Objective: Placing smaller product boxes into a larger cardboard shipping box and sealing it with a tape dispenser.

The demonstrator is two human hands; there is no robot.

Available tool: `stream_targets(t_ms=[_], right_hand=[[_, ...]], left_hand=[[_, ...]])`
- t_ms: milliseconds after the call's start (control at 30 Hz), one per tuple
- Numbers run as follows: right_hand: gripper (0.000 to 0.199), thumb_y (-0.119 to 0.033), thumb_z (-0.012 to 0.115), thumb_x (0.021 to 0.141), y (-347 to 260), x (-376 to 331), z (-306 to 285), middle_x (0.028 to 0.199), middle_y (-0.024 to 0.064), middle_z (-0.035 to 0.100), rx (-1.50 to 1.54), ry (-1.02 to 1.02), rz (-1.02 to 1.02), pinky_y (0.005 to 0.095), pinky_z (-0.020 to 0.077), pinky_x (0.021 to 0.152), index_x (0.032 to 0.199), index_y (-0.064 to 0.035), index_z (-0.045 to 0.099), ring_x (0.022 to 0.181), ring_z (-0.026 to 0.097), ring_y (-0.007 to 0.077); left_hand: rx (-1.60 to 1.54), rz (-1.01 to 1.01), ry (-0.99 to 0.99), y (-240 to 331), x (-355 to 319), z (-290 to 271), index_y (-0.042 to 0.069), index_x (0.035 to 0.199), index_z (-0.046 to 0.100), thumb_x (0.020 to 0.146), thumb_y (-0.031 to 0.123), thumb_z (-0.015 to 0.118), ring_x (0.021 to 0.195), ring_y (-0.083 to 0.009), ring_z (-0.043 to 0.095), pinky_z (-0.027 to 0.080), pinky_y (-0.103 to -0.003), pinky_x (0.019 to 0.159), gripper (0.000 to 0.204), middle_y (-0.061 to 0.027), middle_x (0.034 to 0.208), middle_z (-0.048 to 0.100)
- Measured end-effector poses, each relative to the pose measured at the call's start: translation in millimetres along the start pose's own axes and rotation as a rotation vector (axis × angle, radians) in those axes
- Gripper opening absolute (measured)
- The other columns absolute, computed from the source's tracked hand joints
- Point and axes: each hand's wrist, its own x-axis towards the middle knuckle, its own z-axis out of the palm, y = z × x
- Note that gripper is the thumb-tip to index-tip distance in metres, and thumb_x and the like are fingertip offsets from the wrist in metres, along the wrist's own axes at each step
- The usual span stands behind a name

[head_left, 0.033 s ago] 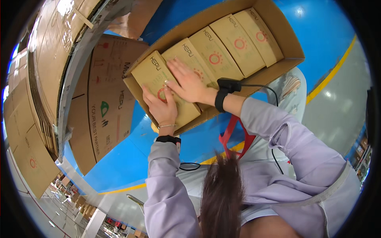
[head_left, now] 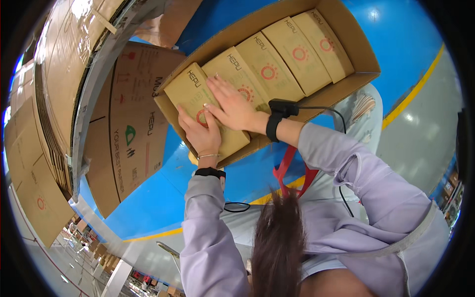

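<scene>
Lying flat, fingers spread, in the head view, the left hand [head_left: 199, 132] is touching the leftmost small box [head_left: 189, 89] and the right hand [head_left: 235, 106] is covering its neighbour [head_left: 241, 75], both inside the carton [head_left: 361, 42]. Uneven pressing could be denting lids; the wrist cable [head_left: 319, 107] could be snagging.

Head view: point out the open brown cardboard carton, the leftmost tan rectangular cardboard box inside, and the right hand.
Open brown cardboard carton [head_left: 353, 39], head view, inner right wall.
Leftmost tan rectangular cardboard box [head_left: 195, 92], head view, top face.
Right hand [head_left: 236, 110], head view, back of the hand.
</scene>
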Motion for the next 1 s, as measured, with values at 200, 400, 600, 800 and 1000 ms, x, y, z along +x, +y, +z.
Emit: stream_targets(t_ms=[200, 400, 600, 800, 1000], right_hand=[[0.065, -0.032, 0.050, 0.092, -2.0, -6.3, 21.3, 0.151, 0.0198, 0.026, -0.363, -0.120, -0.035, 0.0545, 0.0182, 0.113, 0.142, 0.0043, 0.030, 0.141, 0.022, 0.0351], [0.066, -0.038, 0.045, 0.094, 23.0, -6.0, 5.3, 0.153, 0.0173, 0.023, -0.444, -0.063, 0.124, 0.0509, 0.0098, 0.116, 0.145, 0.0018, 0.029, 0.143, 0.019, 0.0303], [0.064, -0.038, 0.041, 0.096, 56.6, 9.7, -0.4, 0.154, 0.0152, 0.024, -0.614, -0.197, -0.061, 0.0405, 0.0125, 0.117, 0.145, 0.0012, 0.028, 0.144, 0.019, 0.0277], [0.059, -0.032, 0.042, 0.096, 91.0, 35.5, 12.1, 0.152, 0.0145, 0.029, -0.606, -0.172, -0.055, 0.0393, 0.0150, 0.117, 0.143, 0.0021, 0.032, 0.142, 0.022, 0.0244], [0.049, -0.025, 0.042, 0.097, 84.5, 34.5, 11.7, 0.143, 0.0153, 0.041, -0.560, -0.127, -0.085, 0.0410, 0.0202, 0.115, 0.137, 0.0023, 0.041, 0.137, 0.032, 0.0258]], left_hand=[[0.411, 0.125, 0.010, -46.8, -18.4, 32.8, -0.003, 0.146, 0.019, 0.096, 0.029, 0.044, 0.130, -0.0475, 0.032, 0.030, -0.053, 0.105, 0.065, -0.0336, 0.143, 0.025], [0.494, 0.248, -0.172, -42.6, 3.0, 27.3, -0.008, 0.145, 0.014, 0.098, 0.039, 0.040, 0.139, -0.0503, 0.011, 0.016, -0.057, 0.111, 0.072, -0.0323, 0.151, 0.010], [0.348, 0.232, -0.160, -28.2, 53.7, 38.5, -0.010, 0.144, 0.018, 0.094, 0.046, 0.048, 0.140, -0.0489, 0.009, 0.013, -0.057, 0.112, 0.081, -0.0333, 0.151, 0.011], [0.307, 0.293, -0.132, -24.9, 45.4, 54.2, -0.008, 0.145, 0.020, 0.093, 0.041, 0.048, 0.141, -0.0470, 0.011, 0.011, -0.056, 0.113, 0.077, -0.0323, 0.150, 0.014], [0.326, 0.261, -0.149, -33.2, 38.5, 54.7, -0.005, 0.145, 0.023, 0.095, 0.034, 0.043, 0.143, -0.0379, 0.013, 0.011, -0.054, 0.114, 0.067, -0.0216, 0.154, 0.018]])
